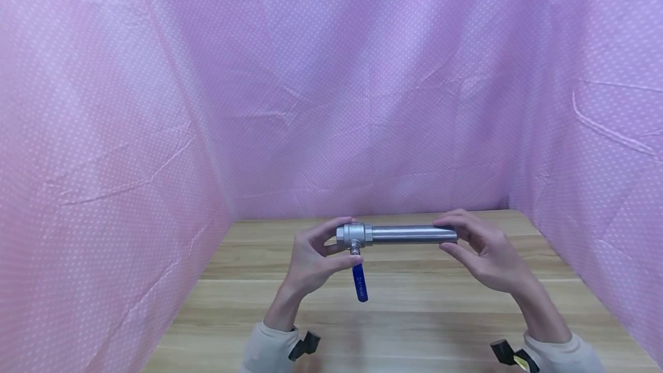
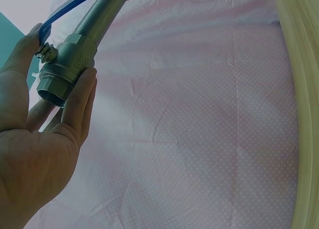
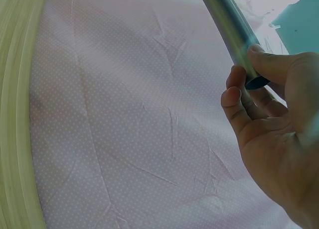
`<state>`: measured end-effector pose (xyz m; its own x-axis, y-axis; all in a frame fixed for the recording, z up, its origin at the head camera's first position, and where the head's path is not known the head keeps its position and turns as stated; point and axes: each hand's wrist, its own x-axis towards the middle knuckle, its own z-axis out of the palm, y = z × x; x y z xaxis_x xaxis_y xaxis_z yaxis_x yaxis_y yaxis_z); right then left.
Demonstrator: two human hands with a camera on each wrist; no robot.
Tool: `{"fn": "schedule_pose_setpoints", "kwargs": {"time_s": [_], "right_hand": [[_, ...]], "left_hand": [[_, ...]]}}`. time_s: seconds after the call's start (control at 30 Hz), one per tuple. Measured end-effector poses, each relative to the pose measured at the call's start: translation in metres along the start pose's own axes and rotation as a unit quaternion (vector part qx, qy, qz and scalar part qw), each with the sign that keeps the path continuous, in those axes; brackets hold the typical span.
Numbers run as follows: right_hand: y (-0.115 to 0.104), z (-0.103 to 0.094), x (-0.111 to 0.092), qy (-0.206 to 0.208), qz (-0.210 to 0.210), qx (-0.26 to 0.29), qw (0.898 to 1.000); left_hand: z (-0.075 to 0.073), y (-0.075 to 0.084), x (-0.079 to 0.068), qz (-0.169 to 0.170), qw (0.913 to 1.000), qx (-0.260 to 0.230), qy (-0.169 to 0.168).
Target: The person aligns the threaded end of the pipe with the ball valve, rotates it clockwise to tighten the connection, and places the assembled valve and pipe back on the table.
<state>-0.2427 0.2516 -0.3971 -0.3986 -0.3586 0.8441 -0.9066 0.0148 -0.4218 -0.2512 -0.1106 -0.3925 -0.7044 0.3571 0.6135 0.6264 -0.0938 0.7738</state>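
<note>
A metal ball valve (image 1: 354, 235) with a blue lever handle (image 1: 359, 284) is joined to a straight steel pipe (image 1: 409, 234), held level above the table. My left hand (image 1: 313, 258) grips the valve, its thumb against the top of the lever and its fingers behind the body. The left wrist view shows the valve's open hexagonal end (image 2: 54, 89) facing the palm. My right hand (image 1: 489, 255) pinches the pipe's far right end between thumb and fingers. In the right wrist view, the pipe's open end (image 3: 256, 82) points toward that palm.
Below the hands lies a wood-grain table (image 1: 404, 315). Pink dotted cloth (image 1: 362, 85) hangs behind it and along both sides. Each forearm wears a light sleeve (image 1: 269, 350) with a black strap mount (image 1: 304, 346) at the wrist.
</note>
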Motion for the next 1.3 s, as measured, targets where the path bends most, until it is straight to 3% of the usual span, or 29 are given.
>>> {"fn": "schedule_pose_setpoints", "kwargs": {"time_s": [0.53,0.87,1.3], "right_hand": [[-0.005,0.000,-0.004,0.012,0.029,-0.092,0.995],[-0.011,-0.002,-0.004,-0.007,0.077,-0.114,0.991],[-0.010,-0.004,-0.005,-0.019,0.074,-0.107,0.991]], "left_hand": [[0.000,0.002,0.000,0.013,0.9999,0.000,-0.005],[0.001,0.002,0.000,0.000,1.0000,0.002,-0.002],[0.001,0.001,-0.001,0.014,0.9999,-0.002,-0.008]]}}
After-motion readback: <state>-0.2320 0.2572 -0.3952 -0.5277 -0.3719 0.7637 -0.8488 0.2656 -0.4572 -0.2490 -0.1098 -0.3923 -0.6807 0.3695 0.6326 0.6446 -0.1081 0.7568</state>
